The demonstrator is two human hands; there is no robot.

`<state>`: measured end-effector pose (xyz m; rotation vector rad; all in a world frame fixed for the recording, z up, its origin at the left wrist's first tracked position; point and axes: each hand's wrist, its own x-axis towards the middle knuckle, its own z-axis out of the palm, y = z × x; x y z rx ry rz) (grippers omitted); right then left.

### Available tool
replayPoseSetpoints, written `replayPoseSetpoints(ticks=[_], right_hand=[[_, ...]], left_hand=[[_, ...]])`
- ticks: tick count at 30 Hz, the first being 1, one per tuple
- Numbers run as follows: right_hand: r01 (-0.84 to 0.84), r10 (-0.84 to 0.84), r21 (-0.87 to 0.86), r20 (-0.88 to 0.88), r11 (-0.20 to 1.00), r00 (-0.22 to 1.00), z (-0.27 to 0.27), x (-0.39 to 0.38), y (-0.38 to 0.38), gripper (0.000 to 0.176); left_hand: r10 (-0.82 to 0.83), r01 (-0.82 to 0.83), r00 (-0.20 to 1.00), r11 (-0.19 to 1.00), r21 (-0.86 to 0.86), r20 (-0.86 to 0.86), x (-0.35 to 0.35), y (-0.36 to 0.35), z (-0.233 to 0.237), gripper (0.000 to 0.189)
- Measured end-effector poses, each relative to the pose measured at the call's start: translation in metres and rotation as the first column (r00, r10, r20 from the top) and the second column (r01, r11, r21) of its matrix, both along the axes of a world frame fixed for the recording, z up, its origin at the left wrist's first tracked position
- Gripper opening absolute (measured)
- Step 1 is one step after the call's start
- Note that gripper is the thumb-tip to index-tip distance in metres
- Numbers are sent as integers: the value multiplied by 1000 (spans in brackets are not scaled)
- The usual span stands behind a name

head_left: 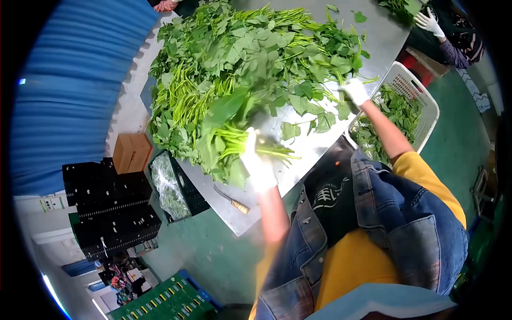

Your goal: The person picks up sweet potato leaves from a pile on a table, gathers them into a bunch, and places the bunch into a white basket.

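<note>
A bunch of leafy green stems [232,140] is held in my left hand [258,165], which wears a white glove and is closed around the stems. The leaves point away from me, and the cut ends stick out to the right. My right hand [356,92], also in a white glove, is at the right edge of the metal table [234,213]. Its fingers are curled at a few leafy stems there. A large heap of leafy greens [229,53] covers the far part of the table. Between my hands lie some loose leaves [314,120].
A hooked knife with a wooden handle [240,206] lies at the near table corner. A white basket [426,117] holding greens stands at the right. Black crates [112,208], a cardboard box [131,153] and a bagged crate [169,186] are left. A co-worker's gloved hand [430,24] is top right.
</note>
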<state>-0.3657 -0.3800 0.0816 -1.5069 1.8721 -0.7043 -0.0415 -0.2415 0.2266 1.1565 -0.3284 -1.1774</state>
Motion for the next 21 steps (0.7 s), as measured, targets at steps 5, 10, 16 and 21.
replayPoseSetpoints(ticks=[5, 10, 16, 21], right_hand=[[226, -197, -16, -557, 974, 807, -11, -121, 52, 41], [-293, 224, -39, -553, 955, 803, 38, 13, 71, 71], [-864, 556, -138, -714, 484, 425, -40, 137, 21, 74], [-328, 271, -30, -497, 944, 825, -6, 28, -28, 53]], left_hand=[[219, -177, 934, 970, -167, 282, 18, 23, 6, 22], [119, -137, 977, 986, -91, -179, 16, 23, -2, 27], [107, -100, 989, 992, -70, 106, 2, 22, 9, 21], [313, -343, 819, 939, -28, 482, -2, 42, 29, 21]])
